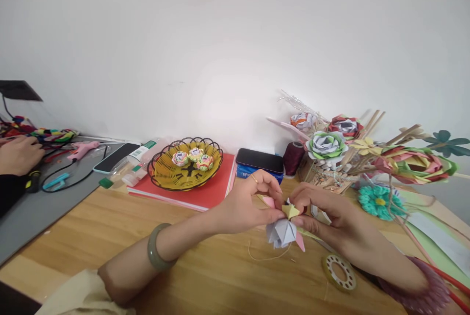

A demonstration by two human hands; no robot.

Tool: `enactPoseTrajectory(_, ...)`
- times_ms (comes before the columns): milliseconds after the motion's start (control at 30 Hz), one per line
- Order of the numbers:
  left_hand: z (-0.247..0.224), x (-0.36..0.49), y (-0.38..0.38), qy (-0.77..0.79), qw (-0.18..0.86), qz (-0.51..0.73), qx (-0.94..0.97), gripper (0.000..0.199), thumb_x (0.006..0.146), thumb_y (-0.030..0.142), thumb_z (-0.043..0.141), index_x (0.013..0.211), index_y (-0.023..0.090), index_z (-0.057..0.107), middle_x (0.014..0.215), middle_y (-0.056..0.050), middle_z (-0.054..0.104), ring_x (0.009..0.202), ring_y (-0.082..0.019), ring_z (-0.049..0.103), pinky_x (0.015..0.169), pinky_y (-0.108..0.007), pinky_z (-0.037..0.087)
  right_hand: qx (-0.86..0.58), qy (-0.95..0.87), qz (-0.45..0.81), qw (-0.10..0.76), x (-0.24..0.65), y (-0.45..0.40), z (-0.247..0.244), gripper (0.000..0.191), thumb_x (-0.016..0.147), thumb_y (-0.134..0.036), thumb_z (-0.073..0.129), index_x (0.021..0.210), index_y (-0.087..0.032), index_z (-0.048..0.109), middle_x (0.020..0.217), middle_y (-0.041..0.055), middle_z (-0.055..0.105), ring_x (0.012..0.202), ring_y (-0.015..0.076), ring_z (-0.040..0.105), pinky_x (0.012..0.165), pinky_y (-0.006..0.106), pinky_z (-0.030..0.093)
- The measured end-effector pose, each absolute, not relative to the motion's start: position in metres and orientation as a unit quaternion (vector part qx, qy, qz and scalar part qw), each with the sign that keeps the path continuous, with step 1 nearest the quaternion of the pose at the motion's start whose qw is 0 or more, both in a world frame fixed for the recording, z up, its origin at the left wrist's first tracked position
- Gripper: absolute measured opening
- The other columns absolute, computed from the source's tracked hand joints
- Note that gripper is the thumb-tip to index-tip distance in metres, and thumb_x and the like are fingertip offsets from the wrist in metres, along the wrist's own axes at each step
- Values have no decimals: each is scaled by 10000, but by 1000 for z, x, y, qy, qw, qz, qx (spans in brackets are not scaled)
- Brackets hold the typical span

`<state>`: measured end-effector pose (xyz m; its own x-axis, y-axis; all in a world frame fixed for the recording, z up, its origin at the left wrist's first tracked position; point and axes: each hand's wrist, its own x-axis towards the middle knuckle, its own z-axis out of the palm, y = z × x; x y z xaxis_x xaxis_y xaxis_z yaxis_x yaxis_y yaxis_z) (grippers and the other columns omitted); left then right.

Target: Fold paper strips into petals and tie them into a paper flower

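Above the wooden table I hold a folded paper flower [282,233] with white-grey petals and a small yellow folded piece [290,211] on its upper side. My left hand [246,203] pinches it from the left between thumb and fingers. From the right, my right hand [325,214] closes thumb and fingertips at the edge of the yellow piece. Pink paper tips stick out beside the flower. A thin thread [270,259] curls under it. The fingers partly hide where the pieces meet.
A roll of tape [339,272] lies near my right wrist. Behind are a yellow basket [165,176] with small paper flowers, a phone [260,160] on a blue box and a holder of paper flowers [326,147]. At left are another person's hand [20,154] and a pink glue gun [82,149].
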<state>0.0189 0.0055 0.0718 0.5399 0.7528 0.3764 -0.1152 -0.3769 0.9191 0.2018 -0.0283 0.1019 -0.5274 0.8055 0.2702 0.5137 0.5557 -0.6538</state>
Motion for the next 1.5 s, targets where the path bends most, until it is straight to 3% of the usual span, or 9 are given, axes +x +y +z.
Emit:
enactPoseTrajectory(100, 71, 20, 9, 246, 627, 370, 640, 249, 613, 184, 677, 764, 141, 484, 703, 13, 532, 607, -69, 508, 578, -203, 408, -409, -809, 296, 302, 200, -26, 98, 183, 828, -318, 518, 694, -193, 524, 699, 8, 553, 652, 139, 510, 570, 255, 401)
enactPoseTrajectory(233, 68, 21, 14, 255, 700, 323, 584, 278, 577, 283, 716, 708, 116, 537, 613, 27, 521, 546, -61, 480, 554, -205, 375, -409, -779, 346, 327, 198, -23, 93, 176, 813, -332, 535, 707, -191, 531, 686, 0, 539, 642, 136, 496, 573, 258, 397)
enactPoseTrajectory(433, 72, 21, 12, 266, 696, 333, 577, 352, 542, 372, 735, 668, 108, 538, 615, 28, 503, 582, -64, 478, 581, -211, 364, -409, -742, 410, 336, 199, -21, 91, 192, 803, -345, 542, 714, -176, 548, 696, 11, 554, 653, 143, 523, 591, 270, 425)
enactPoseTrajectory(567, 73, 22, 11, 271, 687, 330, 588, 367, 577, 405, 706, 680, 120, 500, 589, 48, 470, 532, -44, 439, 517, -186, 332, -416, -736, 441, 301, 199, -19, 92, 198, 792, -356, 553, 753, -166, 590, 731, 19, 586, 701, 150, 541, 637, 270, 434)
enactPoseTrajectory(767, 70, 22, 12, 284, 682, 334, 585, 280, 597, 321, 703, 658, 122, 517, 583, 42, 499, 522, -44, 452, 506, -181, 338, -404, -717, 491, 286, 201, -18, 87, 189, 791, -344, 562, 776, -161, 609, 765, 15, 601, 731, 144, 550, 669, 256, 435)
enactPoseTrajectory(1000, 68, 18, 22, 252, 803, 264, 472, 181, 542, 212, 672, 655, 81, 620, 641, -17, 587, 600, -89, 536, 632, -225, 416, -409, -697, 502, 308, 198, -17, 83, 200, 790, -350, 565, 778, -153, 594, 749, 13, 593, 720, 140, 544, 656, 247, 431)
enactPoseTrajectory(1267, 68, 23, 18, 314, 745, 279, 519, 139, 545, 183, 671, 571, 106, 558, 506, 51, 499, 485, -41, 430, 517, -191, 314, -438, -648, 548, 297, 199, -13, 82, 191, 719, -332, 645, 743, -144, 617, 743, 15, 624, 704, 130, 563, 659, 243, 439)
enactPoseTrajectory(1500, 67, 25, 17, 338, 735, 296, 508, 245, 464, 223, 755, 556, 107, 560, 490, 55, 520, 476, -45, 449, 527, -201, 340, -435, -604, 579, 333, 197, -11, 78, 168, 612, -272, 729, 651, -146, 625, 624, -21, 604, 606, 108, 554, 610, 230, 442)
